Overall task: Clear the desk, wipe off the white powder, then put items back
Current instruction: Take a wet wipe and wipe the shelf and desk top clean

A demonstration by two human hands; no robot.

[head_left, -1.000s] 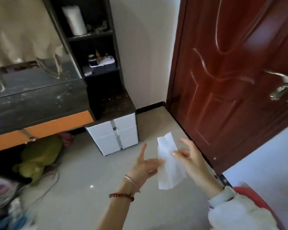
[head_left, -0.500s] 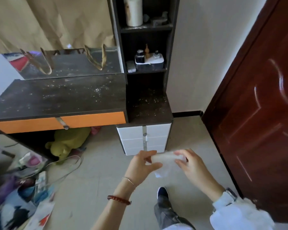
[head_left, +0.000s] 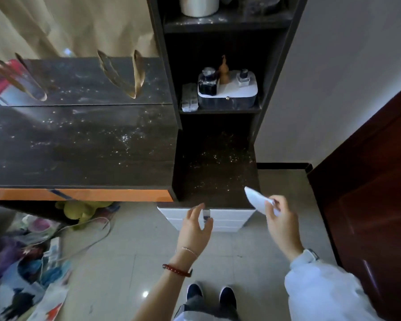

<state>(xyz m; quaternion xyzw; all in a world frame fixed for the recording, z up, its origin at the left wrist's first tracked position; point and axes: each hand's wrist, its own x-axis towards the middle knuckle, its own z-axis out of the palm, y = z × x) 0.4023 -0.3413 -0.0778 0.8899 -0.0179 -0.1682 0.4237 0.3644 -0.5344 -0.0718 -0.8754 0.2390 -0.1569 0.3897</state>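
The dark desk top (head_left: 79, 147) with an orange drawer front is sprinkled with white powder (head_left: 125, 137). More powder lies on the lower cabinet top (head_left: 215, 172) to its right. My right hand (head_left: 279, 218) pinches a folded white tissue (head_left: 256, 200) just over the cabinet's front right corner. My left hand (head_left: 195, 225) hovers empty with relaxed fingers in front of the white drawers (head_left: 227, 220).
A dark shelf unit (head_left: 220, 110) above the cabinet holds a white box with small bottles (head_left: 227, 89) and a white roll (head_left: 199, 4). A mirror (head_left: 83, 82) backs the desk. Bags and a green plush toy (head_left: 79, 210) clutter the floor left. A red-brown door (head_left: 368, 205) stands right.
I have stepped closer to the desk. My left hand has let go of the tissue, and my right hand alone has carried it up to the cabinet's front corner.
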